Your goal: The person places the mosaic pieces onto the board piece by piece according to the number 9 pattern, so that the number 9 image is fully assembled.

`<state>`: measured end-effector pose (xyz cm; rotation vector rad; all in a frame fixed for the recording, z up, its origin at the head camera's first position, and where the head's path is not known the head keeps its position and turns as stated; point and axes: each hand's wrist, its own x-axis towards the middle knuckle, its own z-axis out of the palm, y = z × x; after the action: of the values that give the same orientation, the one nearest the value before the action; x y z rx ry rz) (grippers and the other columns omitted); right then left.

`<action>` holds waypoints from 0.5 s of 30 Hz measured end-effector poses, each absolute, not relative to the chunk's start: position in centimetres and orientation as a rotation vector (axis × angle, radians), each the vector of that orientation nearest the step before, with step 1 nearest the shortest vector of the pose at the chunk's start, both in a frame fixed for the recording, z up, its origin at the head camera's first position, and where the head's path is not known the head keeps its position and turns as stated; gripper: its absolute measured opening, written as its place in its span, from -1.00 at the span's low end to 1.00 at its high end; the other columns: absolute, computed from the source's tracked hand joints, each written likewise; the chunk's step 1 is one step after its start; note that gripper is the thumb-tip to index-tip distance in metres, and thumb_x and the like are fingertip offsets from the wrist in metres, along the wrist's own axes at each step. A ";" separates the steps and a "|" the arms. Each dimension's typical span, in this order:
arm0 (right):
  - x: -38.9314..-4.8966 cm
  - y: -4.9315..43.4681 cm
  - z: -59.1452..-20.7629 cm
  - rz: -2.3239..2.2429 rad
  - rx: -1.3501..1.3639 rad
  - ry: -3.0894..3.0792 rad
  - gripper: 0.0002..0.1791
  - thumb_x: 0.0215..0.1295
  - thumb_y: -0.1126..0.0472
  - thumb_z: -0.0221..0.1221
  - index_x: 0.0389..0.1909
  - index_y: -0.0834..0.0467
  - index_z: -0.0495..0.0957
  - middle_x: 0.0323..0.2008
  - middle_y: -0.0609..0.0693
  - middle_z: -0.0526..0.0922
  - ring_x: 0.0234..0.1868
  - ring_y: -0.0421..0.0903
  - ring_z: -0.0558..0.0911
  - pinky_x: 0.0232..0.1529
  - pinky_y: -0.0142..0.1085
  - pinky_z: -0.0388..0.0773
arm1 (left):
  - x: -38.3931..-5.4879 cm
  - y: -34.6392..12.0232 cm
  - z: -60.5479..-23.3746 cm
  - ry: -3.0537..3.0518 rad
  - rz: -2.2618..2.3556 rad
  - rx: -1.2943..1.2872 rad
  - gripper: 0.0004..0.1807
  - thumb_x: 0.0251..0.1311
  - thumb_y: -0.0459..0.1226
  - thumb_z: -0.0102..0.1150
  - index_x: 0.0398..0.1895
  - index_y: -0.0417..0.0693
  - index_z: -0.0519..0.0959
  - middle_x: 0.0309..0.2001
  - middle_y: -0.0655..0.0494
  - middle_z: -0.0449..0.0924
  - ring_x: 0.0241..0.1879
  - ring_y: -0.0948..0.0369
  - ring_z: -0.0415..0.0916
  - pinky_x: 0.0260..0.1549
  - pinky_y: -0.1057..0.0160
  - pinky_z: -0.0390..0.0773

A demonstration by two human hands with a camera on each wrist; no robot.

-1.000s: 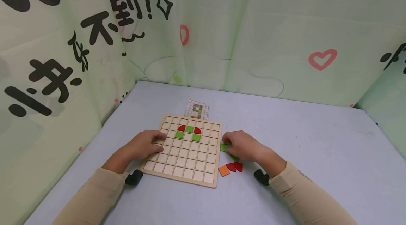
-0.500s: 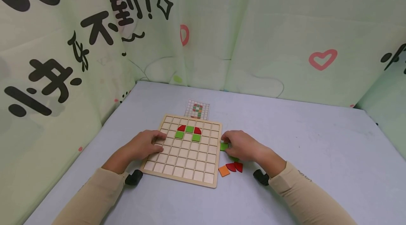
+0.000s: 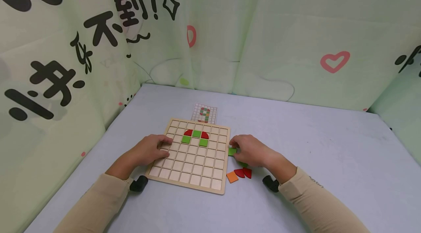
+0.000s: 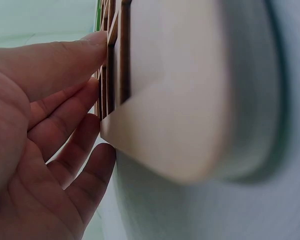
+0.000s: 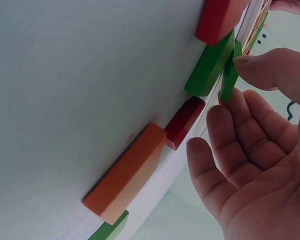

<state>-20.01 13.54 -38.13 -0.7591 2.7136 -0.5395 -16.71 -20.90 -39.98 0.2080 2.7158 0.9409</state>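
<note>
A wooden grid board lies on the table with red quarter-round tiles and green square tiles set in its upper cells. My left hand rests at the board's left side, fingers loosely extended, thumb and fingertips over the edge cells; in the left wrist view, the fingertips meet the raised edge of the board. Just right of the board is my right hand. In the right wrist view its thumb and fingertips pinch a green tile, close beside another green tile.
An orange square tile and two red quarter-round tiles lie near the board's lower right. Behind the board is a pattern card, partly covered by it. Printed curtains enclose the table's back and sides.
</note>
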 end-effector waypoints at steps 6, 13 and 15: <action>-20.0 13.6 -38.1 -0.547 -0.767 2.710 -0.65 0.20 0.38 0.21 0.04 0.32 0.57 -0.11 0.03 0.64 -0.14 -0.05 0.53 0.03 -0.13 0.56 | -16.7 -20.9 -40.0 2.709 0.951 0.206 -0.51 0.25 -0.29 0.34 0.25 -0.16 0.54 0.32 -0.18 0.43 0.39 -0.14 0.24 0.29 -0.14 0.30; -19.9 13.6 -38.1 -0.556 -0.757 2.711 -0.64 0.22 0.35 0.24 0.06 0.31 0.57 -0.10 0.02 0.64 -0.13 -0.05 0.53 0.03 -0.13 0.57 | -16.8 -20.9 -40.1 2.714 0.939 0.217 -0.51 0.25 -0.28 0.34 0.25 -0.16 0.54 0.31 -0.17 0.44 0.39 -0.13 0.25 0.29 -0.14 0.30; -19.9 13.6 -38.1 -0.564 -0.745 2.710 -0.63 0.23 0.34 0.24 0.07 0.31 0.57 -0.09 0.02 0.64 -0.12 -0.05 0.53 0.04 -0.13 0.57 | -16.8 -21.0 -40.1 2.714 0.942 0.219 -0.51 0.25 -0.28 0.34 0.25 -0.16 0.54 0.31 -0.17 0.44 0.38 -0.13 0.25 0.29 -0.14 0.30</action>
<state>-19.94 13.56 -38.14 -0.7454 2.7102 -0.5636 -16.81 -20.96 -40.09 0.2185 2.7137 0.9418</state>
